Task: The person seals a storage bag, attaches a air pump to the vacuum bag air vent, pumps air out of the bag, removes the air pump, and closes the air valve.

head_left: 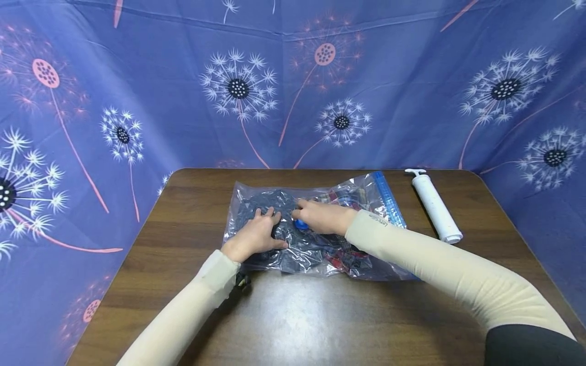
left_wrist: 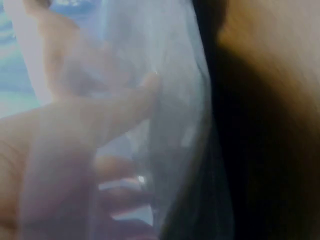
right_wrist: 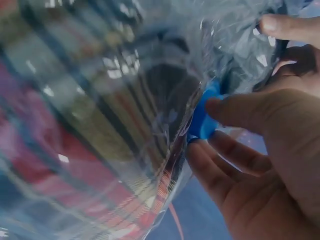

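Note:
A clear vacuum storage bag [head_left: 274, 264] lies on the table, holding dark grey fabric [head_left: 270, 198] on the left and plaid cloth [head_left: 350, 256] on the right. Near its middle is a round blue valve cap [head_left: 300, 224]. My right hand [head_left: 324, 217] pinches that cap [right_wrist: 204, 117] between thumb and fingers in the right wrist view. With fingers spread, my left hand [head_left: 258, 234] rests on the bag over the grey fabric. The left wrist view is hazy, with clear plastic in front of the fingers [left_wrist: 125, 112].
A blue zip strip [head_left: 390, 198] closes off the bag's right end. To the right, a white hand pump [head_left: 437, 208] with a T-handle lies on the wooden table [head_left: 183, 213]. Blue dandelion-print cloth [head_left: 183, 76] hangs behind and at both sides.

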A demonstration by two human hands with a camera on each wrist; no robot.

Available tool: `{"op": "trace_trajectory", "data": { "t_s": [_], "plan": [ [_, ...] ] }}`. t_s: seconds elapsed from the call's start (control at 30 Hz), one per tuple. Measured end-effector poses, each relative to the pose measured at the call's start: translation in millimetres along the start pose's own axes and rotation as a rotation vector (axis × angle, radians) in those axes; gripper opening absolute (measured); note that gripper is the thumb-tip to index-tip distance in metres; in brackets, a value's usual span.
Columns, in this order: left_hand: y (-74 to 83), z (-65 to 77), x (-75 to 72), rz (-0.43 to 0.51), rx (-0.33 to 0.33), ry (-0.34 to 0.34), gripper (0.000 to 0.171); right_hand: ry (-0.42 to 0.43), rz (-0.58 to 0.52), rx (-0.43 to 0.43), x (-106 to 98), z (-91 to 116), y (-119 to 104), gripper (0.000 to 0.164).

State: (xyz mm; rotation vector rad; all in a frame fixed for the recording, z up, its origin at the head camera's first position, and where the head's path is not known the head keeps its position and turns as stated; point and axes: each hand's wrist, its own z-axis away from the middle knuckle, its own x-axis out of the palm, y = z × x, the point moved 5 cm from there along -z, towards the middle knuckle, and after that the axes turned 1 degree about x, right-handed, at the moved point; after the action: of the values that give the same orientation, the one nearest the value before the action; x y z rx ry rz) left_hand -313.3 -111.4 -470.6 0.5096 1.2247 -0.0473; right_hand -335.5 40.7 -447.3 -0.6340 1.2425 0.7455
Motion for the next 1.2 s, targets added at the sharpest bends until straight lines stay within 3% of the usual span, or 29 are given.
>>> {"op": "trace_trajectory", "data": {
  "t_s": [0.1, 0.2, 0.37, 0.53, 0.67, 0.87, 1.0, 1.2],
  "plan": [
    [4.3, 2.5, 0.1, -0.013, 0.017, 0.022, 0.092, 0.06, -0.037, -0.01, -1, 14, -4, 0.039],
    [11.6, 11.0, -2.0, -0.035, 0.04, 0.087, 0.086, 0.156, -0.048, -0.026, -3, 28, -11, 0.032],
    [27.4, 41.5, -1.3, -0.083, 0.056, 0.197, 0.077, 0.289, -0.071, -0.003, 0, 58, -24, 0.034],
    [38.8, 64.8, 10.2, -0.135, 0.082, 0.278, 0.072, 0.363, -0.093, 0.125, 13, 94, -22, 0.052],
    [37.6, 71.9, 22.8, -0.177, 0.098, 0.359, 0.071, 0.4, -0.111, 0.247, 28, 114, -15, 0.06],
    [32.5, 70.7, 30.7, -0.142, 0.107, 0.373, 0.066, 0.434, -0.151, 0.316, 45, 124, -8, 0.062],
    [30.9, 58.0, 28.4, -0.12, 0.129, 0.35, 0.06, 0.451, -0.172, 0.355, 48, 123, 0, 0.064],
    [28.2, 40.5, 25.5, -0.072, 0.111, 0.31, 0.055, 0.451, -0.2, 0.372, 46, 120, 11, 0.065]
  ]
}}
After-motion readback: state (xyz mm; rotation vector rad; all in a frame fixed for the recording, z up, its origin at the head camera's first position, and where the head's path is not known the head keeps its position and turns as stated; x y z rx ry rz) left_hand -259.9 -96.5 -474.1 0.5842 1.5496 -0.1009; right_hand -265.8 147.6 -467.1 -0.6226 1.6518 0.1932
